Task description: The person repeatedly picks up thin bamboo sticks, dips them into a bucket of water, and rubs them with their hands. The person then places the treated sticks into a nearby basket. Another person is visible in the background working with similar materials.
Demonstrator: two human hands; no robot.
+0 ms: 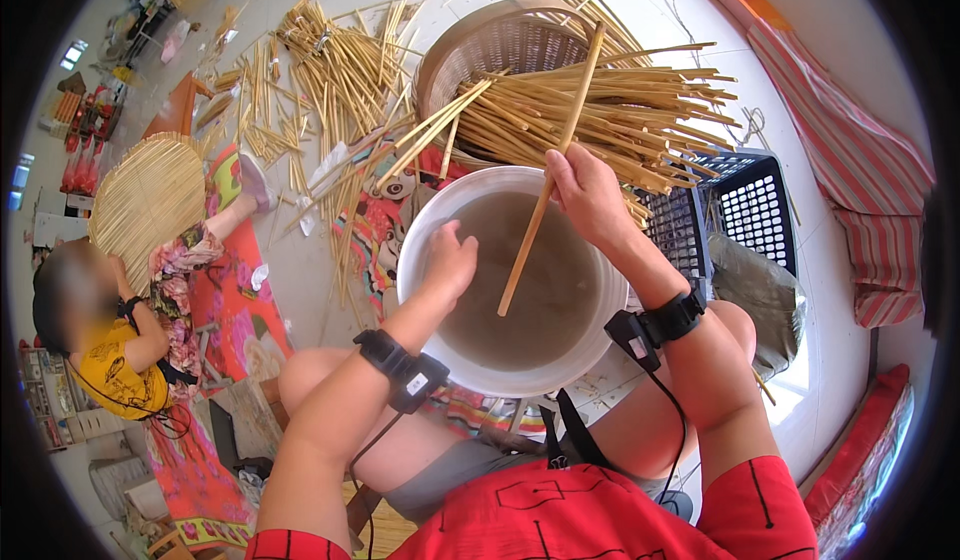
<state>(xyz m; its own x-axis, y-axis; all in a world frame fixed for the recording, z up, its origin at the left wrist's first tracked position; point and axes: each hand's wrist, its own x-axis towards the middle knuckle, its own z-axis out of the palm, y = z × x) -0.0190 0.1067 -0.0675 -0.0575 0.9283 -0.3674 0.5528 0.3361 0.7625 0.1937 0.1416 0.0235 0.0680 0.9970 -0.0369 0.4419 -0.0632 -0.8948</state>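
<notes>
My right hand (589,188) grips a plant stalk (568,136) that slants over a white plastic bucket (424,233) between my knees. The stalk's lower end is above or at the murky water (480,335); which of the two cannot be told. My left hand (450,260) holds nothing and hangs over the bucket's left side, fingers apart and partly curled. Just beyond the bucket, a thick bundle of similar stalks (645,109) lies across a woven basket (450,42) with an arched rim. A few paler stalks (435,128) rest at the basket's left edge.
A dark plastic crate (757,207) stands right of the bucket, beside a dark green bag (757,297). More stalks (345,64) lie scattered on the floor at the upper left. At the left, another person (120,357) sits holding a round mat of stalks (150,203).
</notes>
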